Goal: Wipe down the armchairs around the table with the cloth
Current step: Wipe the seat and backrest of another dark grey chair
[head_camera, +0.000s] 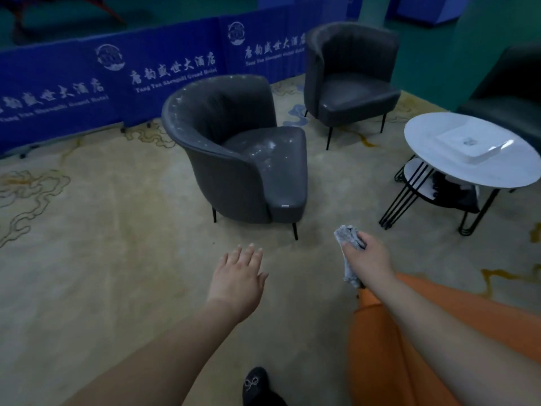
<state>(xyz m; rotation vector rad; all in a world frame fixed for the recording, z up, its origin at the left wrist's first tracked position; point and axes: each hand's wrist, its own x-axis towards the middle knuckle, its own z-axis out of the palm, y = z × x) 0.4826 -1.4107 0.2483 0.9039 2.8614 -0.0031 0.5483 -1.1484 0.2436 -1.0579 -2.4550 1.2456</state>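
From the head camera, the right hand (367,256) grips a crumpled grey cloth (348,250), fingers curled round its middle with the ends hanging free; it looks soft, light and limp, so bunching it in the palm suits wiping. The left hand (238,276) is empty, fingers straight and slightly spread. The near armchair (234,148), speckled with dust, stands left of the round table (433,159), with 2 more armchairs beyond.

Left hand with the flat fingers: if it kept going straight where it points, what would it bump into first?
Probably the nearest armchair. The open left hand points up the picture over bare carpet, and that chair's front corner lies ahead. Depth is hard to judge here.
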